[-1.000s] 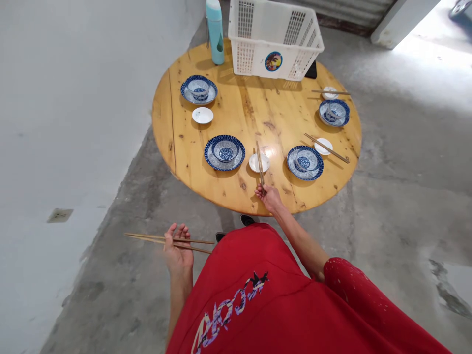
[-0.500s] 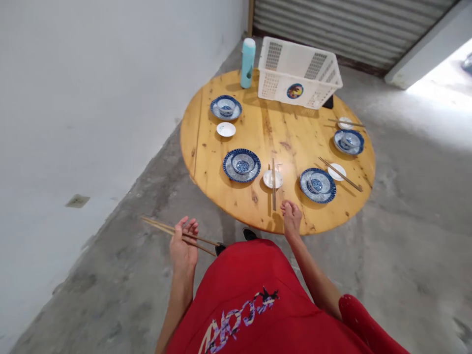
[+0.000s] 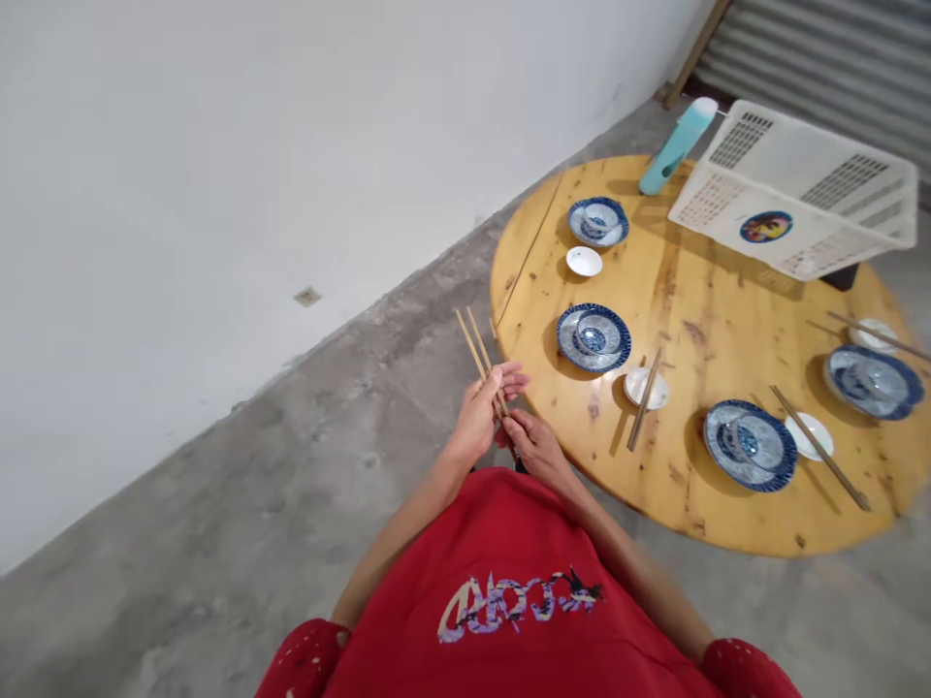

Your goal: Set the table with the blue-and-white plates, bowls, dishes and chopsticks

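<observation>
Holding chopsticks (image 3: 471, 345) beside desk (image 3: 749, 349)'s left edge: left hand (image 3: 478, 415) thumb-clamping them mid-length, right hand (image 3: 534, 444) grasping lower part, far ends protruding past left hand.

The left hand (image 3: 477, 415) held a pair of chopsticks (image 3: 472, 346) between thumb and fingers, the long ends slanting away ahead of it. Just beside it, the right hand (image 3: 539, 450) gripped the same pair lower down. Both were near the edge of a round wooden worktop (image 3: 734, 330). Ahead and to the right of the right hand, a blue-rimmed plate (image 3: 566, 334) carried a bowl (image 3: 594, 335). Farther right of that hand, a second pair of sticks (image 3: 643, 405) lay across a small white dish (image 3: 658, 392). Well beyond both hands stood a turquoise bottle (image 3: 676, 153) and a white basket (image 3: 717, 208).
</observation>
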The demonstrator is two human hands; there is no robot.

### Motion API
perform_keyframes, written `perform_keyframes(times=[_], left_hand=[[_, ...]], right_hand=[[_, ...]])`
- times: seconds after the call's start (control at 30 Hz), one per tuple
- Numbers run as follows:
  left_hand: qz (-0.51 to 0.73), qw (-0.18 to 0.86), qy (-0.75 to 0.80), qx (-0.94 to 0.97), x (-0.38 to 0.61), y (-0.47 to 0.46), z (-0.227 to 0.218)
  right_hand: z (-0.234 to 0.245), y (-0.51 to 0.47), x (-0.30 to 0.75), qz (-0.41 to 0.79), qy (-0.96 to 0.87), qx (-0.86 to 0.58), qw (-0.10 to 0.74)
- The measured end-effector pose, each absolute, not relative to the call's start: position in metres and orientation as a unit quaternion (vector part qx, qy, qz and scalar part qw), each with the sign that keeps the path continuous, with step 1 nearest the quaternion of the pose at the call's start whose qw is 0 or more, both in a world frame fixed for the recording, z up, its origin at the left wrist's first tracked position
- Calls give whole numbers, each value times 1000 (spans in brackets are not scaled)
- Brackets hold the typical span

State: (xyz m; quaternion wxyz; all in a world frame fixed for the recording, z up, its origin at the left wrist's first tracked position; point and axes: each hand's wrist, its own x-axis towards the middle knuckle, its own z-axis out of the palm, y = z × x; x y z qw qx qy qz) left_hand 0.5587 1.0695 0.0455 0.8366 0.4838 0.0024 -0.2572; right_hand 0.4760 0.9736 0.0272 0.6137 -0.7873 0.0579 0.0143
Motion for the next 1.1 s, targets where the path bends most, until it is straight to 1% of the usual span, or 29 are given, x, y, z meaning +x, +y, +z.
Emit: perform_keyframes(times=[0.27,0.6,0.77,0.9,1.0,1.1], left_hand=[[-215,816,28,536,577,1121,30],[-242,794,52,555,617,1138,10],[-272,774,44,570,671,1127,-6],[-317,729,43,605,732,1119,-15],[-339,698,39,629,784,1111,-13],[-358,673,35,646,837,1095,-4]], right_hand=[[28,1025,497,82,72,-719,686],[17,1048,533,112,110,-709,688],[7,1044,581,108,108,-694,704],[-4,1033,639,106,108,-666,731],[-7,1023,688,106,118,-638,754],[-1,1010,736,102,131,-585,794]])
